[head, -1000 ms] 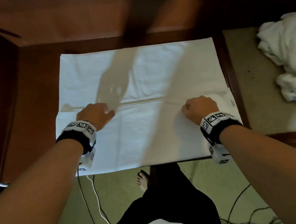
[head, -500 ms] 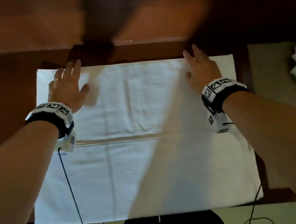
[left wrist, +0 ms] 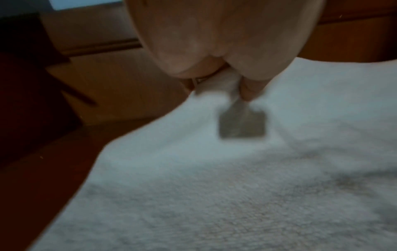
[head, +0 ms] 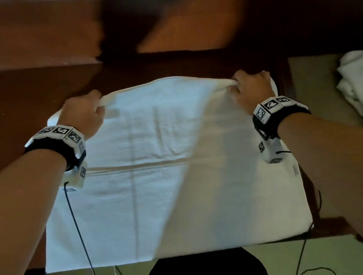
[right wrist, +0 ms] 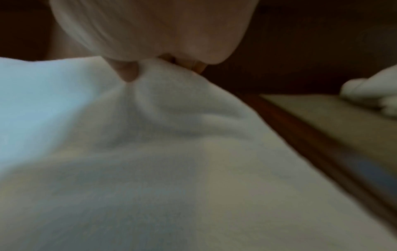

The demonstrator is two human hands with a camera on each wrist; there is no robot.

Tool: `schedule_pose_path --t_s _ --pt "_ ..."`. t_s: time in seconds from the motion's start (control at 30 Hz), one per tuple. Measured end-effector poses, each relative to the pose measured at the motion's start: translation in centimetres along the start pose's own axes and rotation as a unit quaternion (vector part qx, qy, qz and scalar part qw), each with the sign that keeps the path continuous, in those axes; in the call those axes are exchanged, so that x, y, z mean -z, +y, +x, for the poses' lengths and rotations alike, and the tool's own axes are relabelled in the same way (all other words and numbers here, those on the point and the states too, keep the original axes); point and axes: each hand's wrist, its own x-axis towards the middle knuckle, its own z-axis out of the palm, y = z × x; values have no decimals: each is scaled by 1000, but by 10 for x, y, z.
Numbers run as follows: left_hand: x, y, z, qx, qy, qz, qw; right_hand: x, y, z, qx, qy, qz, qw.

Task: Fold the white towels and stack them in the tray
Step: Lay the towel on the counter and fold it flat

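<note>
- Left hand [head: 82,114]: fingers curled, pinching the far left corner of the white towel [head: 158,182]; a small tag [left wrist: 241,123] hangs just below the grip.
- White towel: spread across the dark wooden table [head: 13,116], far edge raised off the surface, near edge at the table's front.
- Right hand [head: 251,89]: clamped on the far right corner, cloth bunched at the fingers.
- Heap of white towels [head: 359,82]: on the mat to the right, well apart.
</note>
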Motion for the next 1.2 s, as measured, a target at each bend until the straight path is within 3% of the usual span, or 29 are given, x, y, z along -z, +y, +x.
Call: schedule_pose_path --t_s 0.13,0.2,0.37,0.47,0.53,0.63,0.73,0.8,0.9,1.0,1.07,1.2 --pt "34 -13 -43 -18 -45 39 998 33 -11 -45 17 -146 -105 983" --pt "48 -15 -71 -33 -42 80 995 45 -16 -73 25 -170 -184 968" --pt "64 -7 -155 -60 1 106 993 62 -33 -157 -29 -105 -168 980" --pt "46 -8 -211 -100 60 140 983 45 -31 -215 -31 -58 -135 989" --pt "20 -10 -247 -99 60 148 982 23 -25 -253 -17 -45 -141 989" --pt "-29 -13 -294 -103 -9 135 985 -16 -16 -302 6 -50 -140 989" --pt "-64 -6 -326 -44 -123 168 977 -50 -5 -335 6 -101 -152 983" --pt "-73 0 -334 -19 -134 172 976 -64 3 -349 1 -98 -164 982" --pt "-85 10 -333 -65 -120 153 979 -77 12 -361 1 -104 -134 985" --pt "-89 23 -321 -53 -167 118 977 -86 18 -359 3 -143 -99 985" --pt "-83 28 -304 -16 -177 94 980 -87 23 -343 9 -147 -82 986" --pt "-70 24 -242 13 -136 65 989 -77 29 -273 25 -124 -63 990"
